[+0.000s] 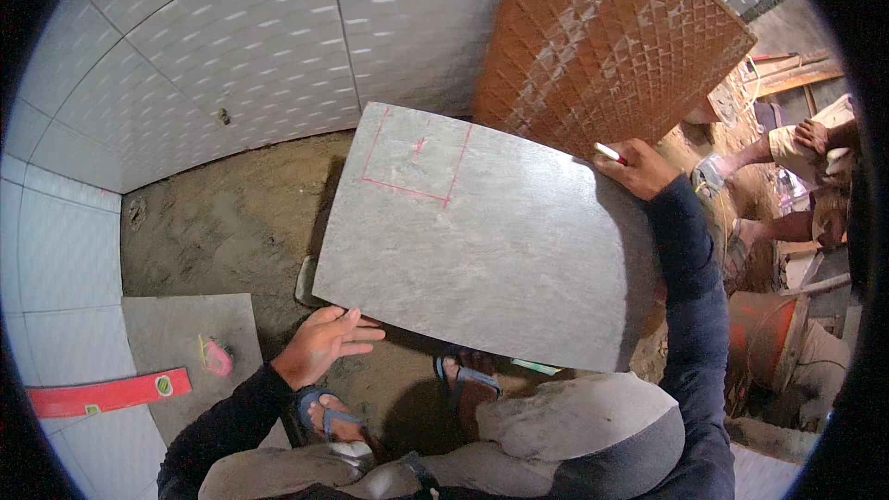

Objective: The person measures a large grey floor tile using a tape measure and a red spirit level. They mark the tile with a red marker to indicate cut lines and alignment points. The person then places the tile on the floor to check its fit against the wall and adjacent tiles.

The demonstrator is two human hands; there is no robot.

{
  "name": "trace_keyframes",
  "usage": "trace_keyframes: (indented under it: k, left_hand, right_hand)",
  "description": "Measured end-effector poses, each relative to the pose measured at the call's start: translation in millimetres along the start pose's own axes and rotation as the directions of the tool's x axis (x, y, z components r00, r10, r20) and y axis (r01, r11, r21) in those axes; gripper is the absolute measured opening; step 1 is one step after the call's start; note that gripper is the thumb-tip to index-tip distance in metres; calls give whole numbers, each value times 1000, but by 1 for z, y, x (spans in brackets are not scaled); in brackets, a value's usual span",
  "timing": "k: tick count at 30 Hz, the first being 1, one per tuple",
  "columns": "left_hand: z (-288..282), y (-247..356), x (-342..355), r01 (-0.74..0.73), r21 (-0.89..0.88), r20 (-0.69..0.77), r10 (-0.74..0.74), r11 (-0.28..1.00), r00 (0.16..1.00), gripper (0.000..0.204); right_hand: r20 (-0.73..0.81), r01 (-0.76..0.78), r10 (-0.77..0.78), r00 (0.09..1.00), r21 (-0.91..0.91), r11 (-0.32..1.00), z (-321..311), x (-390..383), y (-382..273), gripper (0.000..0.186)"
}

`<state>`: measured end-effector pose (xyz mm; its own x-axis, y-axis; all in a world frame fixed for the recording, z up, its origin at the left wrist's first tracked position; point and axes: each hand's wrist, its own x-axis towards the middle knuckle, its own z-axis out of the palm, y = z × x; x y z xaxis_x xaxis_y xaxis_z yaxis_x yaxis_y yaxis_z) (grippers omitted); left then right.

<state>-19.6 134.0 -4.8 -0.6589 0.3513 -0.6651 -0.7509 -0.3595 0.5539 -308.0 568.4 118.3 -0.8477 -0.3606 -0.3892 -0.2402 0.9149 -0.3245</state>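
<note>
A large grey tile [463,259] lies tilted in front of me, above my knees. Near its far left corner, red lines [407,193] mark out a rectangle with a small mark inside. My left hand [319,349] is at the near left edge of the tile, fingers stretched and spread, the thumb close to the edge. At the far right edge, my right hand [645,171] is closed around a red and white marker [608,154]. Whatever props the tile from below is mostly hidden.
A red spirit level [111,395] lies at left, beside a laid grey tile [190,319] with a pink item [219,357]. A brown ribbed tile [602,46] leans by the white wall [241,46]. Another person's legs [787,153] and an orange bucket [764,329] are at right.
</note>
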Motion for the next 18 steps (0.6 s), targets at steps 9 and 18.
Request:
trace_keyframes:
  k: [9,18]
  left_hand:
    - [-12,-8,15,-96,-343,27,112,934,993,21]
    - [-38,-17,13,-56,-429,48,85,902,995,20]
  right_hand:
    - [-137,-36,35,990,-4,999,9,-3,7,42]
    - [-226,-124,83,971,-176,976,14,12,34,48]
